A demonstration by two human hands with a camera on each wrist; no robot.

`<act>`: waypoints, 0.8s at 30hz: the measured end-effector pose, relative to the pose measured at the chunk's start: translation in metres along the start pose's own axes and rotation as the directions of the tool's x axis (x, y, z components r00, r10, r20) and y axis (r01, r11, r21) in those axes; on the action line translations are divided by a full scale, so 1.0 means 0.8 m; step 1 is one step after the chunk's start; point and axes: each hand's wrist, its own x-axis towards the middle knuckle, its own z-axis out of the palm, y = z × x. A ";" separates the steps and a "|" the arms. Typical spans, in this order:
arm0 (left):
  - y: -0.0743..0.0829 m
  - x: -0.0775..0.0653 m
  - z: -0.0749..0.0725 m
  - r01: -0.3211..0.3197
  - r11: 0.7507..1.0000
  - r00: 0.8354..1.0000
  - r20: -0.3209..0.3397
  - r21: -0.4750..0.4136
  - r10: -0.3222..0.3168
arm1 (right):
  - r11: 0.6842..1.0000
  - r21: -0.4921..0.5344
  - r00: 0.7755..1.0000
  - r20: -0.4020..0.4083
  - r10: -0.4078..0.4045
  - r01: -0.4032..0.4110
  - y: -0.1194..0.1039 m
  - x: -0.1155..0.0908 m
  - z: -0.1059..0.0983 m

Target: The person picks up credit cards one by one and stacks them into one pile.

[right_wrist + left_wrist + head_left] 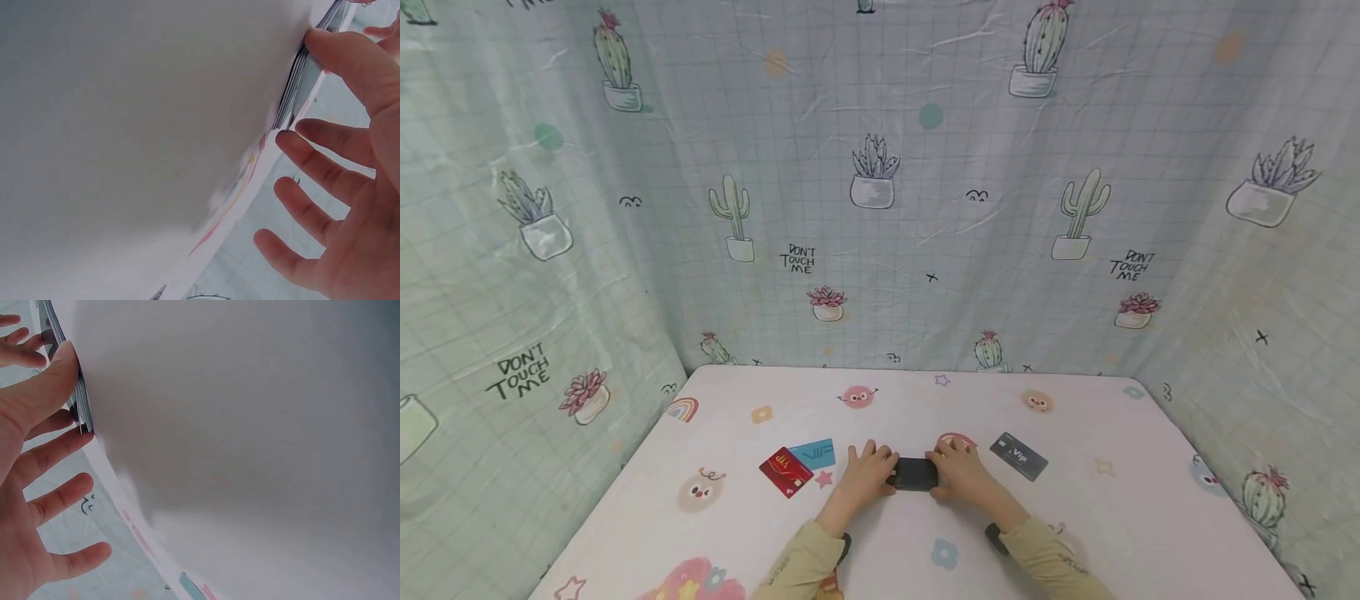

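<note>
A stack of dark cards (916, 473) lies flat near the middle of the table, between my two hands. My left hand (867, 477) pinches its left end with thumb and fingertips, while the other fingers spread out. At the opposite end my right hand (961, 472) pinches the stack the same way. Several thin layered edges of the card stack (83, 409) show beside the left thumb in the left wrist view. In the right wrist view, the stack's edges (291, 84) look slightly fanned, one card standing a little apart. Printed faces are mostly too small to read.
To the left lies a red VIP card (786, 472), overlapping a blue VIP card (815, 453). A dark grey VIP card (1018, 456) rests right of my right hand. The white table (1075, 517) has printed cartoon figures; a cactus-patterned curtain (880, 250) hangs behind it.
</note>
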 end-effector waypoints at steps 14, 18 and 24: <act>0.002 0.000 0.006 0.009 0.999 1.000 -0.019 0.051 -0.008 | 1.000 -0.004 1.000 -0.023 0.018 -0.018 -0.003 -0.003 0.001; 0.003 -0.001 0.003 0.003 0.998 0.999 -0.032 0.066 -0.001 | 1.000 0.002 0.999 -0.030 0.016 -0.016 -0.003 -0.004 0.002; 0.002 0.000 0.015 -0.019 0.996 0.995 -0.095 0.089 0.027 | 1.000 -0.004 0.999 -0.040 0.002 -0.002 -0.002 -0.006 0.003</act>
